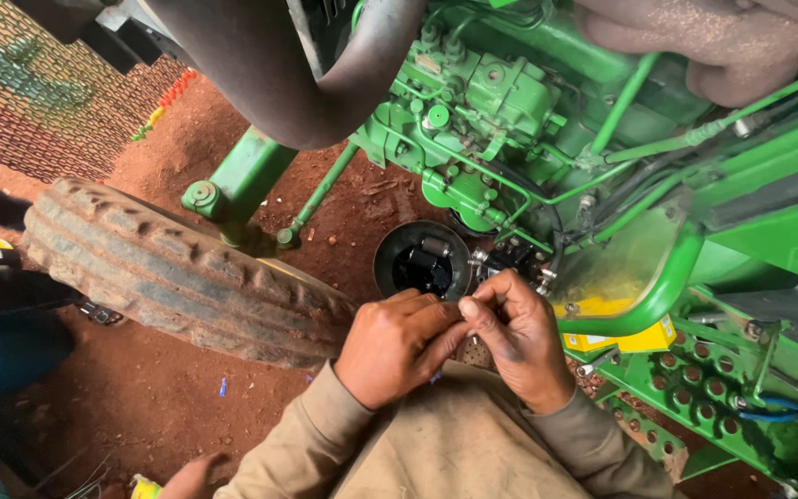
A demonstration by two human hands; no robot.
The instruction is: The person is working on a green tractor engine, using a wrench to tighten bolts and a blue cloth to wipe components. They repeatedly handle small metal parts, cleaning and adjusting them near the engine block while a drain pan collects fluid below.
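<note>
left hand (397, 346) and right hand (517, 334) are meeting fingertip to fingertip, pinching some tiny part, too small to make out | hovering just over the round black bowl (421, 261) sitting on red dirt | green engine (491, 120) sitting right above, front tyre (177, 273) lying to the left

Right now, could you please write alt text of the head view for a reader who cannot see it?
Two hands, left hand and right hand, meet fingertip to fingertip over a small part, too hidden to identify, beside a green engine. Below them a round black pan sits on red dirt, with a worn tyre to the left.
</note>
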